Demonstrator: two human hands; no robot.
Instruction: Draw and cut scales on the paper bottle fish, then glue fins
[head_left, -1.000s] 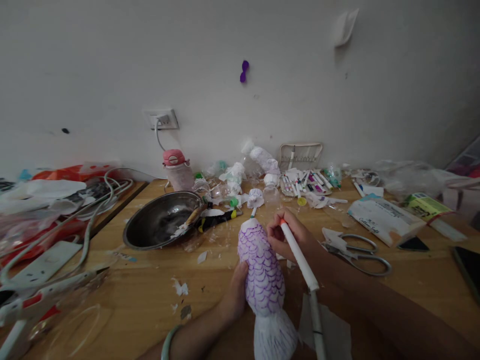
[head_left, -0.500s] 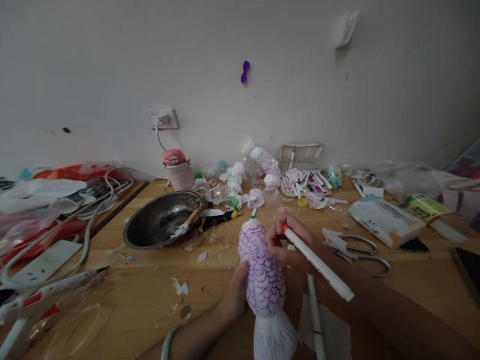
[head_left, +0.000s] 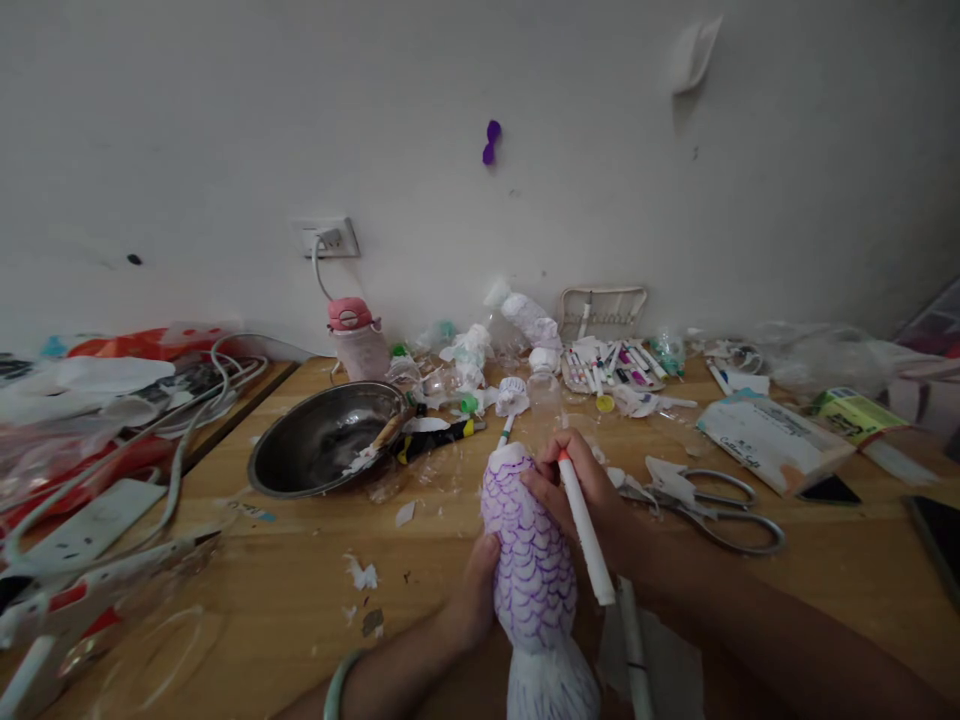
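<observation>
Head view: marker (head_left: 584, 524) in right grip (head_left: 577, 488).

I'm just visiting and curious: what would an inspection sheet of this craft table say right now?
Surface: wooden table, littered with white scraps.
Job's things: white fish-shaped craft with purple scale lines; white marker with an orange end.
Clutter: metal bowl, scissors, pile of markers, pink bottle, plastic bags.
Hands: left hand steadies the craft; right hand grips the marker against it.
Cables: white cable plugged into the wall socket; more cords at left.
Surroundings: pale wall with a purple shape.
</observation>
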